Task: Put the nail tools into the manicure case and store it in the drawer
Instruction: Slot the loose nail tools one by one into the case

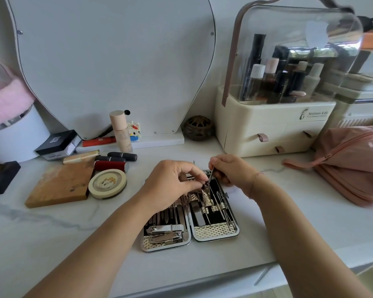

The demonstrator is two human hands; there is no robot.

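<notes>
An open manicure case (215, 232) lies flat on the white marble counter, both halves lined in black with gold patterned straps. Nail clippers (164, 229) and several thin metal tools sit in its slots. My right hand (230, 171) pinches a slim metal tool (211, 174) at its top end, its tip down at a strap in the far part of the right half. My left hand (172, 183) rests over the upper left half, its fingertips pressed at that same strap beside the tool's tip. What lies under my left hand is hidden.
A cream cosmetics organiser (269, 130) with small drawers and a clear lid stands at the back right. A pink zip pouch (353, 162) lies right. Left of the case are a round tin (107, 183), a wooden palette (60, 183), lipsticks (111, 165) and a bottle (121, 130).
</notes>
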